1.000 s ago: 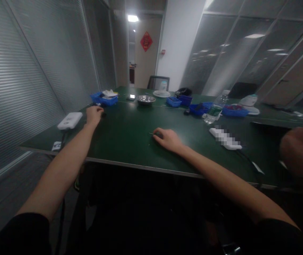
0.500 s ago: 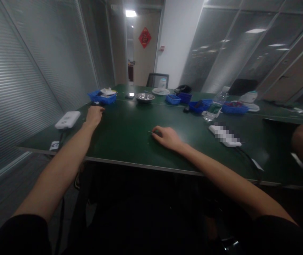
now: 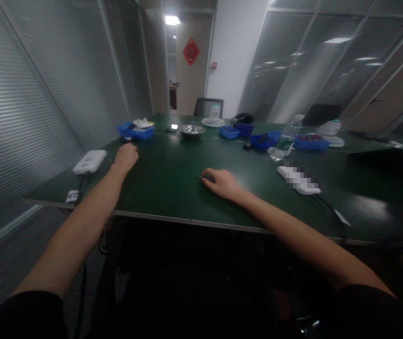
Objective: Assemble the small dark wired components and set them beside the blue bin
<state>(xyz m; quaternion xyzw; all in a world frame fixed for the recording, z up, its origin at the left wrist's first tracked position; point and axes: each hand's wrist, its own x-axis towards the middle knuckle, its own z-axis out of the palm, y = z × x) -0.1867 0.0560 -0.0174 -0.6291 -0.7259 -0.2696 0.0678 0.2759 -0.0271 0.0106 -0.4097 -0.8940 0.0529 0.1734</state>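
Observation:
My left hand (image 3: 127, 155) rests on the green table (image 3: 166, 188) at the left, its fingers curled in. What they hold, if anything, is hidden. Just beyond it lie a small black item (image 3: 126, 140) and a blue basket (image 3: 135, 132) with white paper on top. My right hand (image 3: 221, 182) lies on the table nearer the middle. Its thumb and forefinger are pinched on a thin, needle-like piece (image 3: 199, 176) that points left. The piece is too small to make out fully.
A white device (image 3: 90, 162) with a cable stands left of my left hand. Another white strip (image 3: 305, 188) lies to the right, near a water bottle (image 3: 286, 141). Farther back are a metal bowl (image 3: 192, 133), a phone (image 3: 173, 128) and several blue baskets (image 3: 229, 134).
My left hand has drawn back slightly toward me, its fingers more curled. The right hand stays in place. Another person's arm at the right edge has left the table.

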